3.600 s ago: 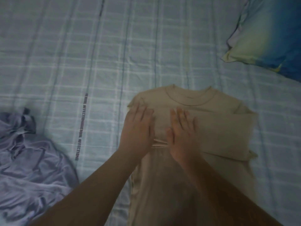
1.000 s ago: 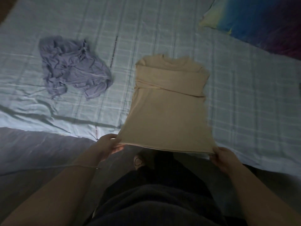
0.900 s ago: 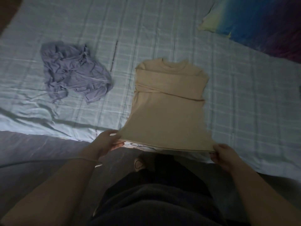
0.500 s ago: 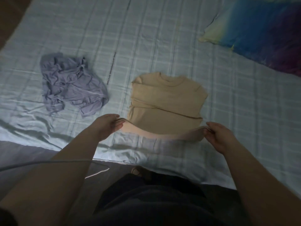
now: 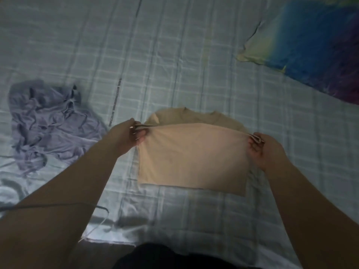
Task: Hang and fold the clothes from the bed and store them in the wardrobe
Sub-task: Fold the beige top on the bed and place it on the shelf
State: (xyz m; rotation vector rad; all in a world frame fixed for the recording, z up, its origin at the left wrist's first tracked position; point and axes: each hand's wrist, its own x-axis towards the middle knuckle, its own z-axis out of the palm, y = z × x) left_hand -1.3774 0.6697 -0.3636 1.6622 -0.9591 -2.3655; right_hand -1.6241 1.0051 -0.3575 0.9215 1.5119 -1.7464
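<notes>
A beige T-shirt point(image 5: 192, 158) lies on the bed, its bottom half doubled up over the top half so only the collar and shoulders peek out beyond the fold. My left hand point(image 5: 127, 137) pinches the hem's left corner near the left shoulder. My right hand point(image 5: 267, 150) pinches the hem's right corner at the right shoulder. A crumpled lavender garment point(image 5: 49, 123) sits in a heap on the sheet to the left.
The bed carries a pale blue checked sheet point(image 5: 174, 55). A blue, yellow and purple pillow point(image 5: 314, 43) lies at the back right. The bed's near edge runs along the bottom, with my dark trousers point(image 5: 174, 257) below it. A thin cord point(image 5: 58, 205) crosses my left forearm.
Both hands have carried the shirt's bottom hem from the bed's near edge up over the body to the shoulders, folding the shirt in half. The camera has moved closer over the bed.
</notes>
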